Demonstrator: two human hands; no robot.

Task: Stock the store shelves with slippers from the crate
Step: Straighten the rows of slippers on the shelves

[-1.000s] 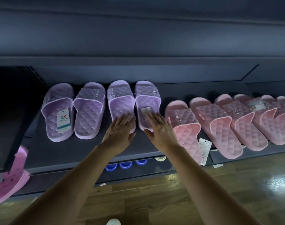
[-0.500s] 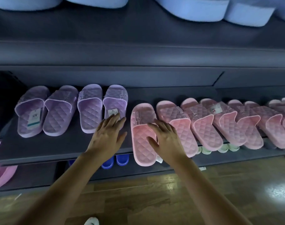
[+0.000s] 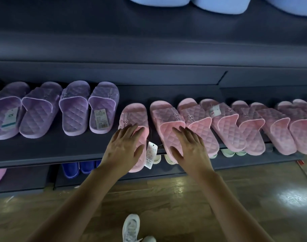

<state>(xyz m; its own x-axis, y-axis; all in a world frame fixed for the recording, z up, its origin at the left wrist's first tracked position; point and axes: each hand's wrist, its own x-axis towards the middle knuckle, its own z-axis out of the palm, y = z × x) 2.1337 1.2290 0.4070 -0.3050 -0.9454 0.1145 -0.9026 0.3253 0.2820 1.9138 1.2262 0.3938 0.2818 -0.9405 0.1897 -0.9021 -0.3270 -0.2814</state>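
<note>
1. Leftmost pink slipper (image 3: 131,117) lies on the dark shelf (image 3: 44,151), toe to the back wall. Its heel sticks out past the shelf's front edge.
2. Left hand (image 3: 124,147) lies flat on that slipper's footbed, grip apart, fingers straight and spread, clamped on nothing.
3. A white tag (image 3: 151,154) hangs off the slipper's right side, over the shelf edge.
4. Second pink slipper (image 3: 166,119) sits just beside it on the right, angled, heel also overhanging the edge.
5. Right hand (image 3: 189,147) is flat on its footbed, grip apart, fingers straight, thumb at the slipper's left rim.
6. A narrow gap of bare shelf separates the two slippers at the toes.
7. Right of them, a row of pink slippers (image 3: 236,126) is packed tight and overlapping, heels at or over the edge.
8. Left, four purple slippers (image 3: 100,107) sit set back from the edge, with a bare strip of shelf in front.
9. A wider bare gap lies between the last purple one and the leftmost pink slipper.
10. On the lower shelf: blue slippers (image 3: 74,169) and pale slippers (image 3: 227,152), partly hidden.
11. On the top shelf: light blue items (image 3: 219,4), cut off by the frame.
12. Below: wooden floor (image 3: 166,198) and a white sneaker (image 3: 131,227).
</note>
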